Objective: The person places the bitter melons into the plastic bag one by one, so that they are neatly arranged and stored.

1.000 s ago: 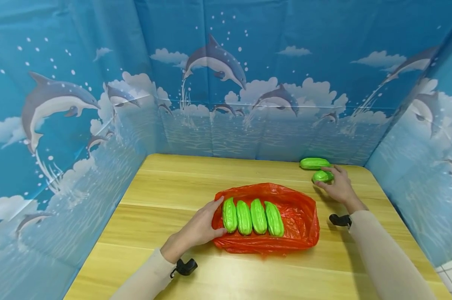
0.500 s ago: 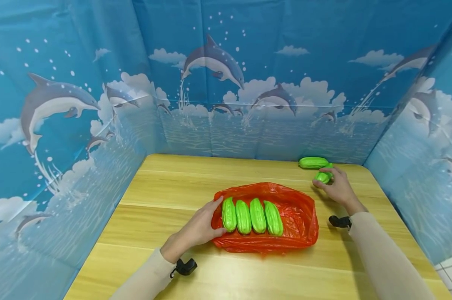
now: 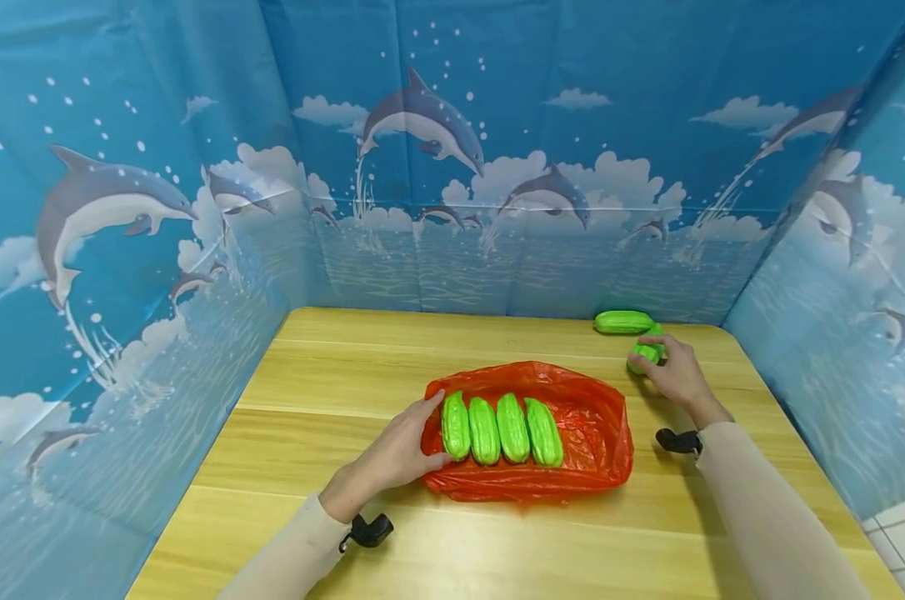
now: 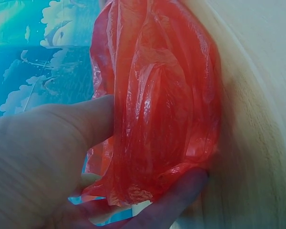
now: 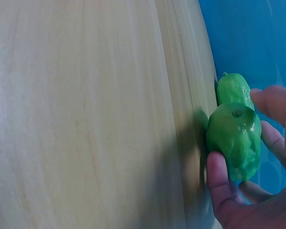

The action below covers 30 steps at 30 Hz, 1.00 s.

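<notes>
In the head view my left hand (image 3: 392,454) holds the left end of a rolled-open red plastic bag (image 3: 595,442), thumb and fingers spread around it. The left wrist view shows the bag's crinkled end (image 4: 157,109) between thumb and fingers. Several bright green ridged bitter melons (image 3: 512,429) lie side by side in the bag's left part. At the back right, my right hand (image 3: 681,371) grips another bitter melon (image 5: 233,138) between thumb and fingers, its end toward the wrist camera. Just behind lies one more bitter melon (image 3: 622,322), partly hidden in the right wrist view.
A wooden table (image 3: 332,367) bears everything. Blue dolphin-print curtains (image 3: 452,267) rise at its back and both sides. The back bitter melon lies close to the table's far edge. Black wrist mounts (image 3: 370,531) sit at both cuffs.
My right fingers have closed further around the bitter melon, which has turned a little and tilted up in the hand. The left hand and bag keep their place; the view shifts slightly.
</notes>
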Motion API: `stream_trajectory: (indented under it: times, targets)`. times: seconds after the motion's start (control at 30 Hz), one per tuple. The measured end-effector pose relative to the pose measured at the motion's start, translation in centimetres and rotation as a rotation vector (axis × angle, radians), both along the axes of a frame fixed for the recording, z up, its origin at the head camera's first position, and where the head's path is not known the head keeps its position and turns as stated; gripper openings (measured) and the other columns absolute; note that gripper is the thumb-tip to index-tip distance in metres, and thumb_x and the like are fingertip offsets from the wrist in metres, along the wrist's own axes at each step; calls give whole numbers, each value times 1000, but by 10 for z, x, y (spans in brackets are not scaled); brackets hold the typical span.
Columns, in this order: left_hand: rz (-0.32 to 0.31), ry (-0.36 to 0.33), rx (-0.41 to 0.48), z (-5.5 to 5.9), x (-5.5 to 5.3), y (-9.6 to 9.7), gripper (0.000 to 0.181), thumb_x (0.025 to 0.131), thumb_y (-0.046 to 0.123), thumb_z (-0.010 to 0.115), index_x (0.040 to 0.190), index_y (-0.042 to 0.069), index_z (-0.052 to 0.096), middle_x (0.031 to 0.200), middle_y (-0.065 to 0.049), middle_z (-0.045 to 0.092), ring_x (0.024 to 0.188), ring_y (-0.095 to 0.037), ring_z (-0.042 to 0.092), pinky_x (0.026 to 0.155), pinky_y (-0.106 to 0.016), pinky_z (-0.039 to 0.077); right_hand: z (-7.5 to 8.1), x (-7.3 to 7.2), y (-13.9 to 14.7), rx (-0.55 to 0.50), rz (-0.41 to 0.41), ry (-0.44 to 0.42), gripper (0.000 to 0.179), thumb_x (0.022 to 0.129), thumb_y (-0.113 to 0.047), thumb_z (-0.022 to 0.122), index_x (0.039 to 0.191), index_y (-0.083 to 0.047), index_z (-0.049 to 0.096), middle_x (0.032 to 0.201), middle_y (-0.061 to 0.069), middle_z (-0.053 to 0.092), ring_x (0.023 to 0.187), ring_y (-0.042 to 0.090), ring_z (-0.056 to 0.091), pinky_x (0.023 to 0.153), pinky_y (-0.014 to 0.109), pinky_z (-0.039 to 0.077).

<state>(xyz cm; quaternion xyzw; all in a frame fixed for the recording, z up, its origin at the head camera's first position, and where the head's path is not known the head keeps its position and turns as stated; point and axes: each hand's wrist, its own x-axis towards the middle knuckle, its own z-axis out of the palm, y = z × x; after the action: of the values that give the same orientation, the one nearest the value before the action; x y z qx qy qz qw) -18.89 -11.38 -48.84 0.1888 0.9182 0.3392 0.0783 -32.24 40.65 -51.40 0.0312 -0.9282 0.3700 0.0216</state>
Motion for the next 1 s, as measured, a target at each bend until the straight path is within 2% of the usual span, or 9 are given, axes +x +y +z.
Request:
stream_trajectory:
  times: [0.2,0.33,0.5,0.63,0.77,0.9,1.0]
  targets:
    - [-1,5,-5,0,-1,1,105,100,24,94,184,4,33,185,-25,44,170,-49,47,139,-65,43,1,3,3,-34,-50,-27,66,122,-37,60,170,8,48,170,48,43,136,59,62,85,40,58]
    - [-3,10,-4,0,-1,1,105,100,24,94,184,5,34,185,-25,45,169,-49,47,138,-66,44,2,6,4,-74,-65,-51,68,123,-37,59,171,8,44,172,50,38,145,65,58,87,35,60]
    - [2,-4,-2,-1,-1,1,105,100,24,93,184,6,33,185,-24,43,170,-48,46,139,-64,44,6,9,2,-151,-73,-77,72,123,-41,58,174,7,40,181,49,23,140,62,65,87,31,67]
    - [2,-2,8,-1,-1,2,104,101,23,93,184,6,33,186,-24,43,170,-49,46,139,-64,45,9,13,1,-224,-76,-78,74,123,-45,54,174,7,38,186,46,13,141,54,66,88,24,69]
    - [0,13,8,-1,-2,3,105,99,23,94,183,4,34,184,-26,45,169,-50,47,138,-66,45,15,17,-4,-266,-73,-71,74,124,-45,52,173,8,39,186,44,16,141,46,66,91,23,70]
    - [1,5,4,-1,0,3,106,99,23,95,183,3,34,183,-26,46,168,-51,48,137,-67,45,21,25,-9,-271,-70,-84,72,123,-44,54,173,7,39,185,44,19,121,24,75,91,25,71]
    - [4,-2,0,0,-1,3,106,100,22,94,184,5,33,184,-25,45,169,-50,47,138,-67,45,28,28,-13,-283,-66,-91,70,123,-41,56,173,6,40,186,44,19,105,7,76,90,27,71]
